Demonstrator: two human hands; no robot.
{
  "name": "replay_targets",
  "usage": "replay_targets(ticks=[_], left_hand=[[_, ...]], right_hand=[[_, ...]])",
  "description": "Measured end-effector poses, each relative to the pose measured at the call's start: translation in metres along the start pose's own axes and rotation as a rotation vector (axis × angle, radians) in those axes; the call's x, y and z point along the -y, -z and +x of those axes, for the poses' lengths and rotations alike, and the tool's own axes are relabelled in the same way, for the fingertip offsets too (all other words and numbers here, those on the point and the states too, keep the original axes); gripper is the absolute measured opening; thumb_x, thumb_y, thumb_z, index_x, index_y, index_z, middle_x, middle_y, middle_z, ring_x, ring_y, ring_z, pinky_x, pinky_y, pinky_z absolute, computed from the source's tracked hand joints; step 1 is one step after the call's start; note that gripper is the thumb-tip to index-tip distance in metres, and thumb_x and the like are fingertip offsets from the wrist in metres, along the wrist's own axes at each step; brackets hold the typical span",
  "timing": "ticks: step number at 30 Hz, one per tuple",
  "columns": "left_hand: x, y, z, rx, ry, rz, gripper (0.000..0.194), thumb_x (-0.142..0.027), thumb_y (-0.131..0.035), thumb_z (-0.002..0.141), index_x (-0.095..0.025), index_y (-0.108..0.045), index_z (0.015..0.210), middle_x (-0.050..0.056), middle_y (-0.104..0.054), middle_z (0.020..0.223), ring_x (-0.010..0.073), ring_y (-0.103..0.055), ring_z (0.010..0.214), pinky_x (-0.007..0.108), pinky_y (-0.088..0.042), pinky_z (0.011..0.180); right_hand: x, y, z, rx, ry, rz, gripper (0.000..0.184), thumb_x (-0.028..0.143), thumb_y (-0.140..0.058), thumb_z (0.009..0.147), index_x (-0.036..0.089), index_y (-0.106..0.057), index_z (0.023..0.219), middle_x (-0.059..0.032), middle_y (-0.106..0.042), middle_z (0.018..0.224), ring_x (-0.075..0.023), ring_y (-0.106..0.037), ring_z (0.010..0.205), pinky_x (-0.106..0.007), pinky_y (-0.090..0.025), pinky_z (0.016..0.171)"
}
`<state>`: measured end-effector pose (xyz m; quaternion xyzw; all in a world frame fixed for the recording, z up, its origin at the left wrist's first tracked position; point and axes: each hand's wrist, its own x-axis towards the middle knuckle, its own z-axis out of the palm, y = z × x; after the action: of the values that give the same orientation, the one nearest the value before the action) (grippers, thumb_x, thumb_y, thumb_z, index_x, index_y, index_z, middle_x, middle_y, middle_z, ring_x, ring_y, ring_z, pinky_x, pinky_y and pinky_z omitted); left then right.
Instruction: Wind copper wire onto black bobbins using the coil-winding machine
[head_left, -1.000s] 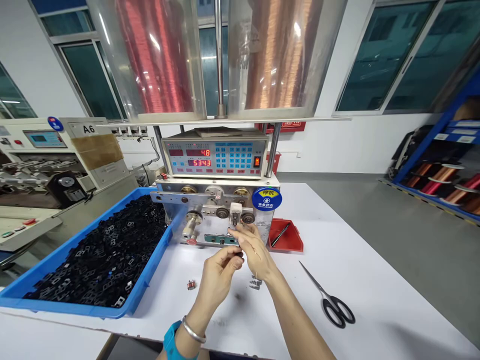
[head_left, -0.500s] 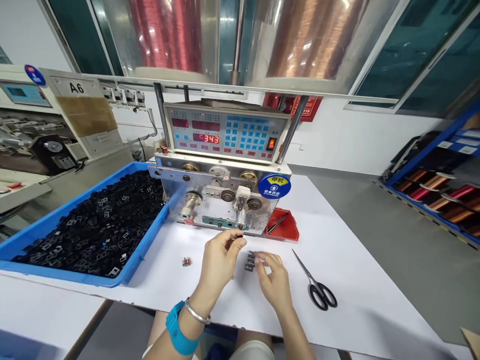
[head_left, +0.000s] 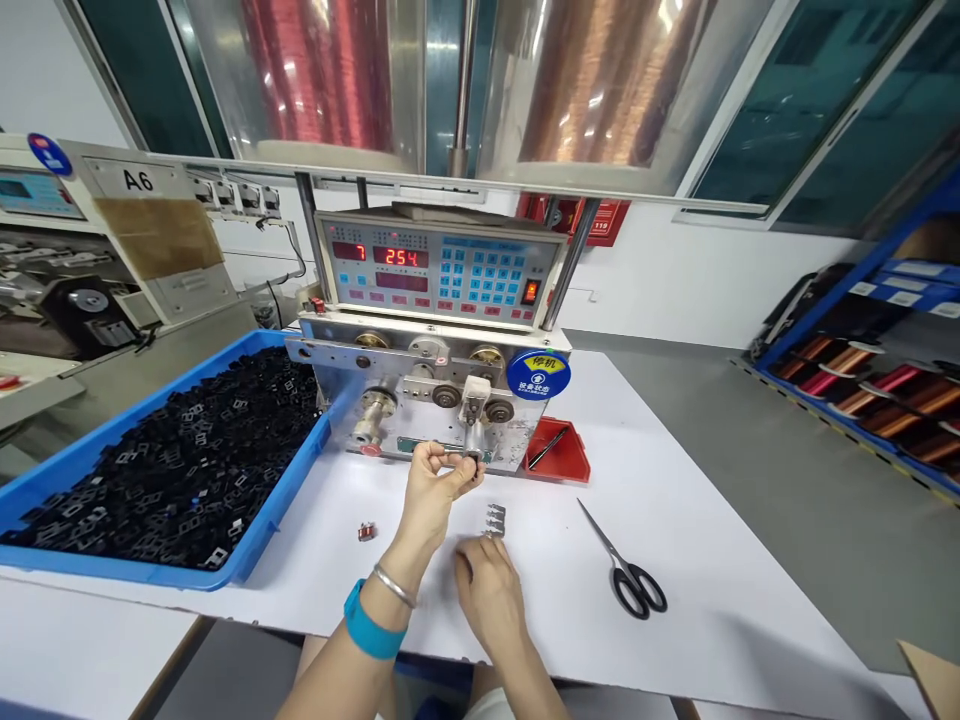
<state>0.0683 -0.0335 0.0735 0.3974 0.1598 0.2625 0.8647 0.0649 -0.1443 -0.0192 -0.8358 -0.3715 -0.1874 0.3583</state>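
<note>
My left hand (head_left: 433,485) is raised at the front of the winding machine (head_left: 431,400), fingers pinched on a small dark part right at the spindle under the white block. My right hand (head_left: 484,590) rests low on the white table, fingers curled, just below a small row of grey bobbins (head_left: 495,519); whether it holds anything is hidden. A single small wound coil (head_left: 366,532) lies to the left of my left wrist. A blue watch and a metal bangle sit on the left wrist.
A blue tray (head_left: 45,555) full of black parts stands at the left. Scissors (head_left: 622,565) lie on the table at the right, a red bin (head_left: 562,455) beside the machine. Copper wire spools hang overhead; racks of spools stand far right.
My left hand has risen from the table up to the machine's spindle with the small part. My right hand has drawn back toward me from the bobbins. The counter display has changed.
</note>
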Motion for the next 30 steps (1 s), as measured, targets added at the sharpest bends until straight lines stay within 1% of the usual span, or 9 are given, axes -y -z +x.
replay_targets(ticks=[3, 5, 7, 9, 12, 18, 24, 27, 30], left_hand=[[0.005, 0.006, 0.004, 0.06, -0.006, 0.021, 0.053, -0.03, -0.082, 0.054, -0.021, -0.048, 0.094, -0.009, -0.06, 0.07, 0.0144, -0.069, 0.066, 0.035, -0.055, 0.072], [0.007, 0.01, 0.006, 0.092, -0.023, 0.047, 0.047, -0.031, -0.081, 0.055, -0.018, -0.052, 0.09, -0.007, -0.062, 0.072, 0.0139, -0.068, 0.066, 0.032, -0.055, 0.072], [0.009, 0.012, 0.008, 0.112, -0.042, 0.075, 0.044, -0.031, -0.081, 0.056, -0.017, -0.053, 0.087, -0.006, -0.063, 0.071, 0.0139, -0.068, 0.066, 0.03, -0.054, 0.071], [0.009, 0.013, 0.008, 0.128, -0.051, 0.105, 0.042, -0.03, -0.079, 0.059, -0.018, -0.052, 0.089, -0.005, -0.066, 0.071, 0.0139, -0.069, 0.065, 0.028, -0.053, 0.069], [0.008, 0.015, 0.007, 0.148, -0.052, 0.157, 0.043, -0.031, -0.078, 0.061, -0.018, -0.051, 0.092, -0.002, -0.069, 0.07, 0.0145, -0.068, 0.063, 0.026, -0.052, 0.063], [0.001, 0.013, 0.005, 0.151, -0.062, 0.226, 0.043, -0.034, -0.077, 0.06, -0.018, -0.053, 0.091, -0.002, -0.069, 0.062, 0.0132, -0.064, 0.055, 0.024, -0.049, 0.058], [-0.001, 0.016, 0.007, 0.147, -0.107, 0.34, 0.035, -0.032, -0.072, 0.066, -0.017, -0.057, 0.093, -0.01, -0.054, 0.046, 0.0083, -0.051, 0.044, 0.019, -0.042, 0.051], [-0.002, 0.019, 0.008, 0.134, -0.144, 0.406, 0.029, -0.033, -0.068, 0.07, -0.017, -0.061, 0.093, -0.006, -0.059, 0.056, 0.0105, -0.056, 0.055, 0.022, -0.048, 0.06], [-0.004, 0.022, 0.009, 0.146, -0.212, 0.463, 0.025, -0.037, -0.063, 0.075, -0.019, -0.064, 0.093, 0.001, -0.064, 0.081, 0.0141, -0.062, 0.069, 0.027, -0.051, 0.069]], right_hand=[[0.007, 0.01, 0.012, -0.084, -0.027, 0.055, 0.014, 0.015, -0.044, 0.086, 0.019, -0.056, 0.081, -0.0003, -0.064, 0.066, -0.0124, -0.059, 0.054, -0.022, -0.048, 0.053], [0.014, 0.019, 0.025, -0.214, -0.052, 0.105, 0.009, 0.018, -0.046, 0.087, 0.018, -0.055, 0.089, -0.001, -0.066, 0.071, -0.0107, -0.06, 0.055, -0.021, -0.05, 0.056], [0.022, 0.025, 0.039, -0.349, -0.042, 0.14, 0.007, 0.019, -0.05, 0.085, 0.018, -0.056, 0.088, -0.0008, -0.066, 0.07, -0.0104, -0.061, 0.055, -0.02, -0.051, 0.057], [0.028, 0.028, 0.051, -0.42, -0.001, 0.131, 0.005, 0.018, -0.051, 0.084, 0.019, -0.056, 0.082, 0.0, -0.065, 0.065, -0.0104, -0.06, 0.052, -0.02, -0.05, 0.054], [0.034, 0.029, 0.06, -0.446, 0.047, 0.085, 0.011, 0.017, -0.051, 0.084, 0.02, -0.054, 0.074, 0.001, -0.062, 0.059, -0.0103, -0.059, 0.049, -0.02, -0.048, 0.051], [0.036, 0.028, 0.063, -0.5, 0.103, -0.011, 0.016, 0.015, -0.05, 0.084, 0.021, -0.05, 0.07, 0.0014, -0.061, 0.058, -0.01, -0.057, 0.046, -0.021, -0.047, 0.048], [0.038, 0.028, 0.069, -0.485, 0.129, -0.06, 0.018, 0.014, -0.05, 0.085, 0.021, -0.046, 0.069, 0.0008, -0.06, 0.057, -0.0103, -0.056, 0.045, -0.021, -0.045, 0.046], [0.037, 0.027, 0.07, -0.479, 0.116, -0.037, 0.018, 0.013, -0.051, 0.084, 0.022, -0.045, 0.07, 0.0015, -0.059, 0.057, -0.0102, -0.057, 0.045, -0.021, -0.045, 0.047], [0.036, 0.025, 0.07, -0.499, 0.119, -0.023, 0.017, 0.011, -0.053, 0.084, 0.022, -0.045, 0.072, 0.0013, -0.06, 0.059, -0.0099, -0.057, 0.047, -0.02, -0.046, 0.049]])
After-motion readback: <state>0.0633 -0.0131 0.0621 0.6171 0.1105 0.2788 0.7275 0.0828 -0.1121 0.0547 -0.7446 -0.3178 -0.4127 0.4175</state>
